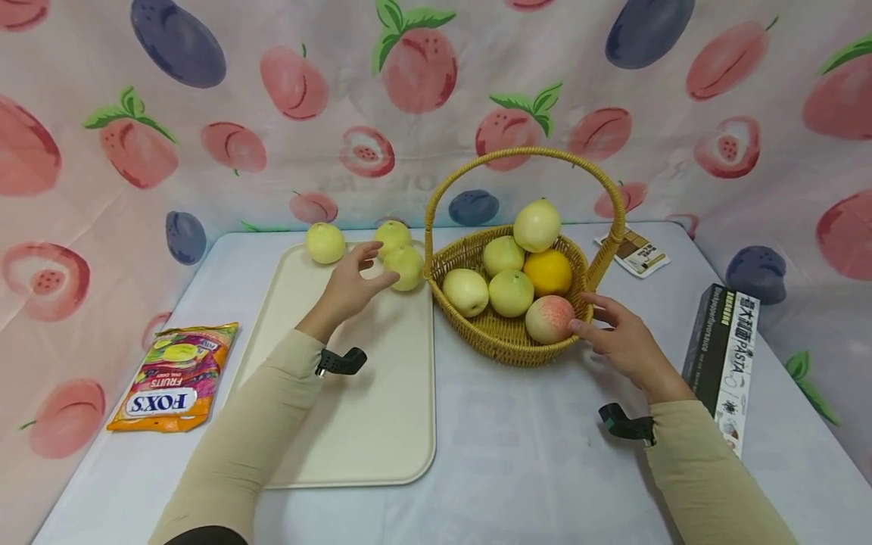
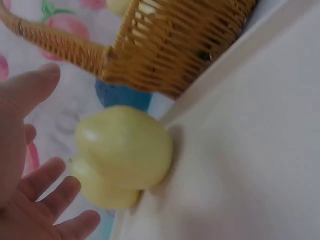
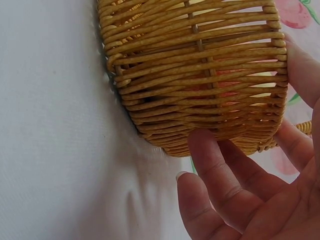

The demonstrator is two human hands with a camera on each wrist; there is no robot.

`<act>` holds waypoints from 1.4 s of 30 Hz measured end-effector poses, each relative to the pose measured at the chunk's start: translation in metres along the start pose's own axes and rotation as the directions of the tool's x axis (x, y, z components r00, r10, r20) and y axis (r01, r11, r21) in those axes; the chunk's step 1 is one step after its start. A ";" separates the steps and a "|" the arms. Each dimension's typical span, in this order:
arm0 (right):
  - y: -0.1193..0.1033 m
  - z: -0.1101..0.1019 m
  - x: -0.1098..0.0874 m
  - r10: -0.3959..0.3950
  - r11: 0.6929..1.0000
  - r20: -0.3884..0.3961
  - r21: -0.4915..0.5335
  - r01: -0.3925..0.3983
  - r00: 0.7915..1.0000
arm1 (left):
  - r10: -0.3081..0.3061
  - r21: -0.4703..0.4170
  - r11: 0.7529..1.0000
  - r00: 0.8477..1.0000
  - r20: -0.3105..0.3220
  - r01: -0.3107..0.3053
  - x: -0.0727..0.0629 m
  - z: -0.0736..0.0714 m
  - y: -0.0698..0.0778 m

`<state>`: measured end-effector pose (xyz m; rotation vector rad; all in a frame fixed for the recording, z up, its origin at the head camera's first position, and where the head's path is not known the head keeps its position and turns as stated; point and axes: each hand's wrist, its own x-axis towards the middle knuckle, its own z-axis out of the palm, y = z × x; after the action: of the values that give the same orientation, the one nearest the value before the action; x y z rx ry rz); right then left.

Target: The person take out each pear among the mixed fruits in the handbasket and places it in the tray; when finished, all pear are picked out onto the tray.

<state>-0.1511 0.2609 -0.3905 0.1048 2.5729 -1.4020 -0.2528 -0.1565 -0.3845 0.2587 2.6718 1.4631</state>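
Observation:
My left hand (image 1: pixel 350 288) hovers over the back of a beige tray (image 1: pixel 368 424), its fingers spread and holding nothing. Just beyond its fingertips are two pale yellow-green, pear-like fruits, the nearer one (image 1: pixel 404 269) partly overlapping the other (image 1: pixel 392 233). A third such fruit (image 1: pixel 325 243) lies at the tray's back left. At the right side of the wicker basket (image 1: pixel 487 344), my right hand (image 1: pixel 623 341) grips the rim, thumb over the edge and fingers against the outer weave (image 3: pixel 200 95). Inside are several pale fruits (image 1: pixel 512 293), an orange (image 1: pixel 548 272) and a peach (image 1: pixel 549 319).
The basket's tall arched handle (image 1: pixel 524 152) rises above the fruit. An orange candy bag (image 1: pixel 173 378) lies left of the tray. On the right are a black-and-white pasta box (image 1: pixel 722 363) and a small brown-and-white packet (image 1: pixel 635 255). A fruit-printed cloth (image 1: pixel 422 144) hangs behind the table.

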 end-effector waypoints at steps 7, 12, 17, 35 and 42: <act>0.001 0.000 0.001 0.000 1.000 -0.001 -0.001 0.000 1.000 | 0.098 0.012 0.995 0.992 0.079 -0.099 -0.020 0.006 0.023; 0.002 0.000 0.002 0.006 1.000 -0.003 -0.001 -0.006 1.000 | 0.164 -0.015 0.986 0.976 0.142 -0.163 -0.030 0.013 0.041; 0.002 0.000 0.001 -0.009 1.000 -0.003 0.004 0.009 1.000 | 0.234 -0.049 0.972 0.950 0.208 -0.229 -0.032 0.023 0.056; 0.002 0.000 0.001 -0.008 1.000 -0.004 0.016 0.008 1.000 | 0.290 0.031 0.948 0.902 0.319 -0.316 0.004 0.075 0.084; 0.002 0.000 0.001 -0.004 1.000 0.000 0.023 0.004 1.000 | 0.246 0.045 0.960 0.912 0.327 -0.275 0.016 0.082 0.081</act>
<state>-0.1523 0.2622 -0.3922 0.1035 2.5586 -1.4339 -0.2468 -0.0428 -0.3604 0.8155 2.5102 1.2308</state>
